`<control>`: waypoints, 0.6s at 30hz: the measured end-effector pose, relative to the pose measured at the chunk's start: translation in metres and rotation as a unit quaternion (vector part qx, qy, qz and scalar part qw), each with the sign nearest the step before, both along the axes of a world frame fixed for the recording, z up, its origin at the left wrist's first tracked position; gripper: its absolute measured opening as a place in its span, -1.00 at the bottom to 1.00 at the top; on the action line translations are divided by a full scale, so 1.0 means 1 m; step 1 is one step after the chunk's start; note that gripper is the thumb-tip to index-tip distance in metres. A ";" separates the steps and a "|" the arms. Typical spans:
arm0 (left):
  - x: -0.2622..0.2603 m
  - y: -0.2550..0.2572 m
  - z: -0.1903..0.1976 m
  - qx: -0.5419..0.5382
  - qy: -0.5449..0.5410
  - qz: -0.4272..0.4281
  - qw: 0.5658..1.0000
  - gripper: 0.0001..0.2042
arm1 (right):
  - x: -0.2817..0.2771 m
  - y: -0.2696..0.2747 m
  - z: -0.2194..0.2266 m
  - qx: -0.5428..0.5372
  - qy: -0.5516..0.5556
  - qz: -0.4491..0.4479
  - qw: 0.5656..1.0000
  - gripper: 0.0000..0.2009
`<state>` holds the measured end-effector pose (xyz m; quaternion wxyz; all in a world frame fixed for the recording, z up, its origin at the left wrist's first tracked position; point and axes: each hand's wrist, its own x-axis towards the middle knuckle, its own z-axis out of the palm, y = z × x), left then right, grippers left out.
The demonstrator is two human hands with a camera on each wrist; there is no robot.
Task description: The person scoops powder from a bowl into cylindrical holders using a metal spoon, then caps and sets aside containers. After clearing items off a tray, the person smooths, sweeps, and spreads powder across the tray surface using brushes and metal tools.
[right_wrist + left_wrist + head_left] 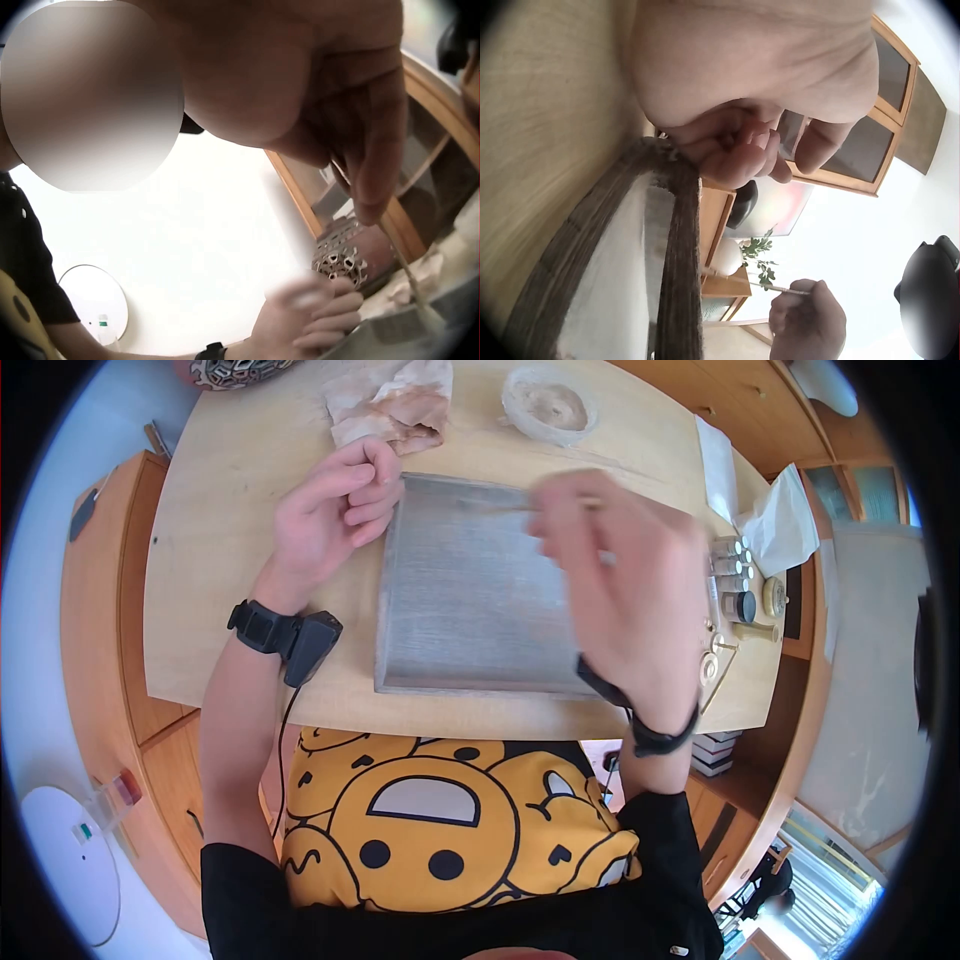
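On the table lies a shallow, wood-rimmed tray (470,615) with a streaky grey surface. My right hand (625,570), blurred in the head view, pinches a thin paintbrush (405,262) over the tray's upper part. In the right wrist view the brush slants down from the fingertips to the grey surface. My left hand (335,510) rests beside the tray's upper left corner, fingers loosely curled and holding nothing. The left wrist view shows that hand close behind the dark, rough rim (676,262).
Beyond the tray lie a stained cloth (395,405) and a plastic-lined bowl (548,405) of pale paste. Several small jars (735,565), a white plastic bag (780,520) and brass-coloured pieces (712,660) stand along the right edge. A patterned pot (235,372) stands at the far left.
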<state>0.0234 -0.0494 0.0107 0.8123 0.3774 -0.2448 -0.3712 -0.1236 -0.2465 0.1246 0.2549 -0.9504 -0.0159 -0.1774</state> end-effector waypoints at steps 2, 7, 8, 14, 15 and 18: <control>0.000 0.001 0.001 -0.001 0.001 0.005 1.000 -0.83 | -0.007 -0.005 0.009 0.020 0.021 -0.044 0.999 -0.86; 0.001 0.000 0.000 -0.003 -0.003 -0.004 1.000 -0.82 | 0.007 0.010 -0.012 -0.117 0.023 0.038 0.992 -0.81; 0.001 0.000 0.000 -0.002 -0.004 -0.005 1.000 -0.82 | 0.010 0.017 -0.013 -0.115 0.022 0.036 0.992 -0.81; -0.002 0.003 0.003 0.022 -0.007 0.010 1.000 -0.81 | -0.006 0.012 0.006 0.014 0.005 -0.060 0.998 -0.86; -0.002 0.003 0.003 0.024 -0.006 0.010 1.000 -0.81 | -0.005 0.013 0.001 0.012 0.006 -0.057 0.998 -0.86; 0.000 0.001 0.000 0.018 -0.008 0.001 1.000 -0.81 | 0.000 0.019 -0.016 -0.087 0.022 0.002 0.996 -0.87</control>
